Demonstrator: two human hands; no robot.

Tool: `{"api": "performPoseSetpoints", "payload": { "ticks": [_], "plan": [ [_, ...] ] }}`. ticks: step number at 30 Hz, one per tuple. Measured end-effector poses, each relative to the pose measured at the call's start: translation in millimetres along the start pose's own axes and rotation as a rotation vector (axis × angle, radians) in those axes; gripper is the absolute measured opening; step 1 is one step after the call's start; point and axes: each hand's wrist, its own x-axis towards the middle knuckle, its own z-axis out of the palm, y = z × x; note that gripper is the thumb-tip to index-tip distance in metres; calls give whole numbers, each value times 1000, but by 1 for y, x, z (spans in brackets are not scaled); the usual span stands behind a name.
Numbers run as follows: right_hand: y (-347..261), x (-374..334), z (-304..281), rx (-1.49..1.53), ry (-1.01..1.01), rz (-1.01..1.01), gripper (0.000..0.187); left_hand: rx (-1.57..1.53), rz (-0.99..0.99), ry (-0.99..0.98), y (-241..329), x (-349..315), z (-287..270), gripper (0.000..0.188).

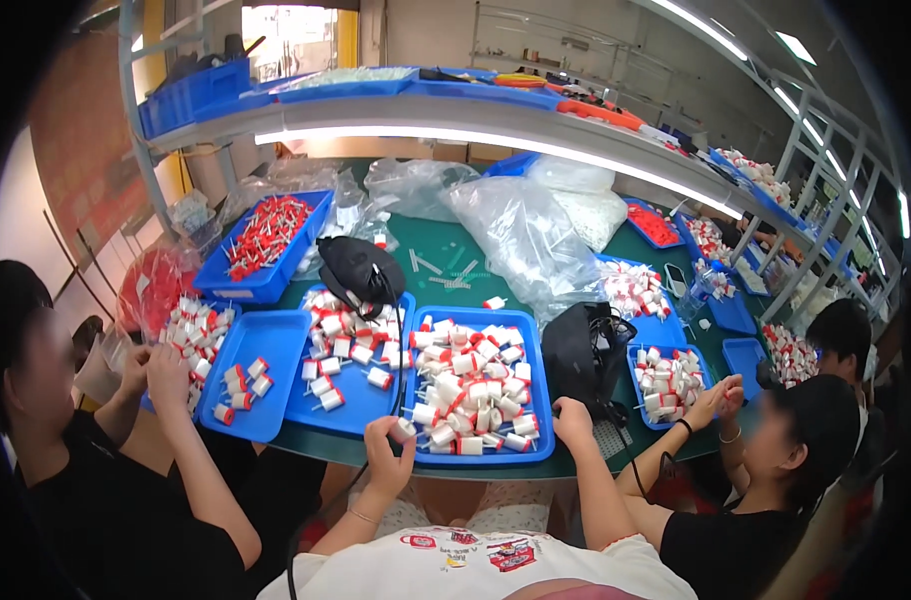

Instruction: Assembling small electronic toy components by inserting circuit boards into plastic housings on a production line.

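My left hand point(386, 460) is closed on a small white part with a red end point(405, 430), at the front left corner of a blue tray point(548, 440). That tray is heaped with similar white-and-red parts point(471, 385), several with thin pins sticking out. By the table's front edge, right of the tray, my right hand point(574, 424) has its fingers curled in. What they hold, if anything, is hidden. Just beyond it stands a black bag-like object point(581, 350) with a cable.
Left of me, a blue tray point(281, 340) holds a few parts; another black cabled object point(361, 275) lies behind. Red pieces fill a blue bin point(296, 265). Clear plastic bags point(516, 235) cover the green table's back. Co-workers point(76, 430) point(776, 450) sit on both sides, under a lit shelf.
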Motion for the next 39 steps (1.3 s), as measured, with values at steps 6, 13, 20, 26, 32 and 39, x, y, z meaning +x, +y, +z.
{"api": "performPoseSetpoints", "payload": {
  "ticks": [6,13,20,26,32,39],
  "plan": [
    [-3,0,-7,-7,-14,88,21,-68,1,42,-7,3,17,40],
    [-7,2,-5,-199,-109,139,21,-159,-124,45,-9,0,25,39],
    [1,0,3,-76,-36,105,10,-79,104,-109,-18,-7,24,43],
    [17,-4,18,182,198,18,20,-57,129,-141,-14,-6,21,44],
    [21,-2,26,270,210,33,17,-32,142,-156,-16,-8,23,44],
    [9,3,17,207,127,130,13,-2,128,-173,-19,-7,25,43]
  ]
}}
